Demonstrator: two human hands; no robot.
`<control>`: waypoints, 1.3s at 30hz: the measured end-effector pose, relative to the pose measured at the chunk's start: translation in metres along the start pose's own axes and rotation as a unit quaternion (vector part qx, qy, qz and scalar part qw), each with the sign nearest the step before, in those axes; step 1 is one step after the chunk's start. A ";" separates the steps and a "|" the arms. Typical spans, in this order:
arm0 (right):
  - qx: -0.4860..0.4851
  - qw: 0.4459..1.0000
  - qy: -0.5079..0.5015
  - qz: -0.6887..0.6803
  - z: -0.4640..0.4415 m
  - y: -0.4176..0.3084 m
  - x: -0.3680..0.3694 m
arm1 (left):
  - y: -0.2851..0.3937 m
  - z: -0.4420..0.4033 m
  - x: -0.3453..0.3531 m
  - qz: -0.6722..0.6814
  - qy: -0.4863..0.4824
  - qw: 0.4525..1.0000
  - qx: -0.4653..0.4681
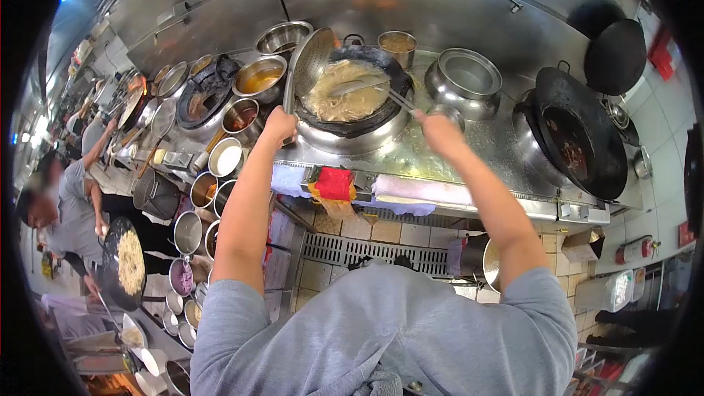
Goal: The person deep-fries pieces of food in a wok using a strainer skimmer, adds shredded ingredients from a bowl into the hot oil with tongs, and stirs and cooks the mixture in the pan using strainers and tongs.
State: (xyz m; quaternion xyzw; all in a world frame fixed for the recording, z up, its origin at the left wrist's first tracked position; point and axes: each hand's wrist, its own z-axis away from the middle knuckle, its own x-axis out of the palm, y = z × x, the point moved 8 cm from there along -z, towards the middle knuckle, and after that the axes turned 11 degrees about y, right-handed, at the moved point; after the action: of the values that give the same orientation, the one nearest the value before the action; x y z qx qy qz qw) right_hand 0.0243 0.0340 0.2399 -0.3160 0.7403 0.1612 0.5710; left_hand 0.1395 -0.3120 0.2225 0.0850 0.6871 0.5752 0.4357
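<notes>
My left hand (279, 126) is closed around the handle of a large perforated skimmer (314, 59), held up over the left rim of a wok (400, 77). My right hand (442, 134) grips the handle of a metal ladle (359, 86), whose head lies in the wok. Pale, light-brown food (341, 106) in liquid fills the wok, partly covered by the ladle. The wok sits on a round steel burner ring (352, 143).
Metal pots, one with yellow liquid (260, 81), stand left of the wok. A lidded steel pot (469, 73) and a dark wok (579, 139) are to the right. Folded towels (425, 189) line the front edge. At left, a co-worker (81, 198) holds a pan of food (130, 260).
</notes>
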 end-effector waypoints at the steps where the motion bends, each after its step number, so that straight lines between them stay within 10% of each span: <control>1: -0.022 0.999 0.004 0.034 0.002 0.009 -0.019 | 0.001 0.006 -0.003 0.000 0.005 1.000 -0.005; 8: -0.068 0.997 0.019 0.008 0.035 -0.002 -0.145 | -0.021 -0.007 0.001 0.057 -0.014 0.997 -0.042; 15: -0.021 0.997 0.004 -0.073 0.024 -0.013 -0.083 | -0.010 -0.038 -0.002 -0.104 0.034 0.994 0.006; 31: 0.078 0.991 0.059 -0.094 -0.090 -0.012 0.053 | -0.015 -0.015 0.022 0.030 0.115 0.989 -0.084; 39: -0.002 0.999 0.026 0.034 -0.025 0.035 -0.035 | -0.022 0.002 0.033 0.043 0.087 0.993 -0.065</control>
State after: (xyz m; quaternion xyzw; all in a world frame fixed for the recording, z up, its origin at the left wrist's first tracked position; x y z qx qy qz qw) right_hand -0.0119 0.0546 0.2764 -0.2957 0.7649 0.1735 0.5453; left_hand 0.1292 -0.2971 0.1867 0.0360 0.6790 0.6422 0.3539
